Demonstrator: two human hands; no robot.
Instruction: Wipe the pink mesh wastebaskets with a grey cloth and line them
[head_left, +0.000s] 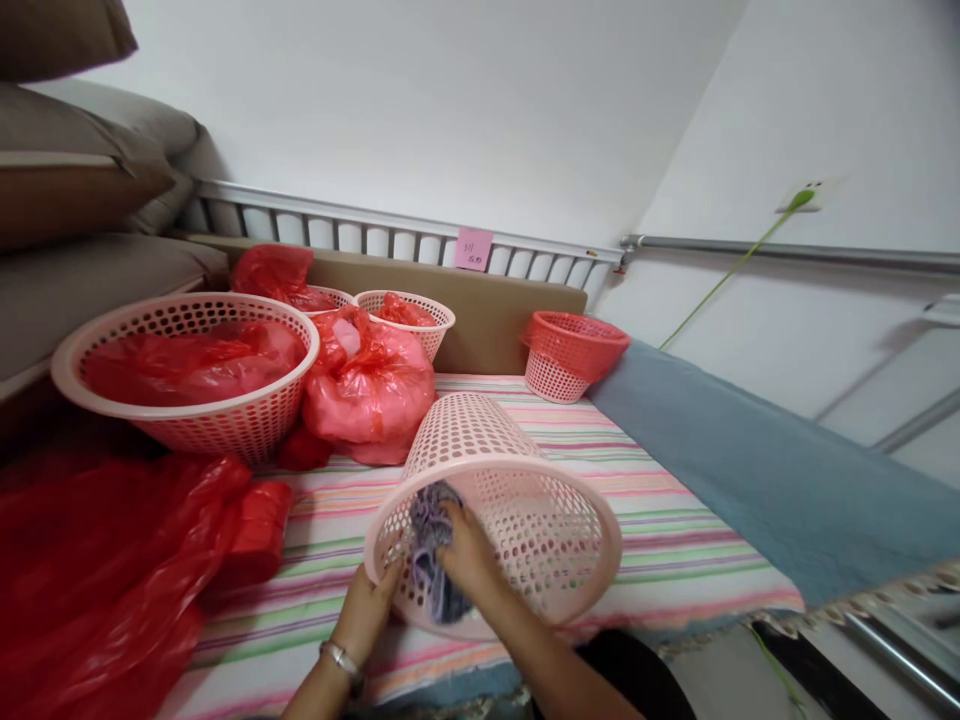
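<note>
**Partway through, by the look of it: cloth in hand at the mouth of a tipped basket**

Gripping a bunched grey-purple cloth (426,530) with the right hand (466,548), at the left part of the opening of a pink basket (465,430). Bracing that basket with the left hand (371,600), fingers closed on the near left of the rim. Laid on its side on a striped sheet (675,545), mouth toward the camera.

Done, as far as visible: basket tipped over, cloth brought to its mouth. Not yet done: cloth not let go, basket not stood upright. Hard to tell from this single view whether wiping, putting in or taking out; probably somewhere mid-step.

Around it, upright and untouched: at the left, a large basket (225,425) with red plastic inside; behind, a smaller basket (431,345) with more of the same; at the right, a basket with a red upper part (555,378). Just beside the tipped one, a full red bag (367,390); nearer, at the left, loose red plastic (97,580). Impossible to say which of these, if any, to count as finished.
</note>
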